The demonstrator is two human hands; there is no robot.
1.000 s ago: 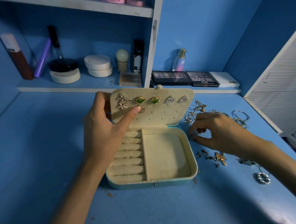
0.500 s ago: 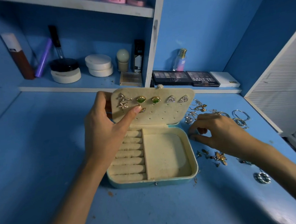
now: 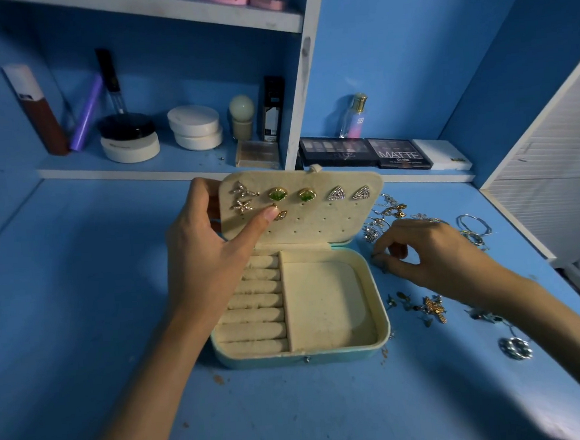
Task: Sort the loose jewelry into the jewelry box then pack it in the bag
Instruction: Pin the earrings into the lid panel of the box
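The jewelry box (image 3: 378,303) lies open on the blue desk, teal outside and cream inside, with ring rolls on the left and a bare tray on the right. Its raised lid (image 3: 316,226) carries several pinned earrings. My left hand (image 3: 202,260) grips the lid's left edge, with the thumb tip on the front beside a small gold earring (image 3: 280,215). My right hand (image 3: 435,257) is down on the desk just right of the box. Its fingertips pinch a small piece at the edge of the loose jewelry (image 3: 432,307).
More loose pieces lie to the right: chains (image 3: 391,209), bangles (image 3: 474,227) and a ring cluster (image 3: 515,348). Behind the box a low shelf holds cosmetics jars (image 3: 194,127), a perfume bottle (image 3: 353,117) and eyeshadow palettes (image 3: 366,149). A white slatted panel (image 3: 553,180) borders the right side.
My left hand has stayed on the lid. My right hand's fingertips have shifted only slightly, staying on the desk beside the box.
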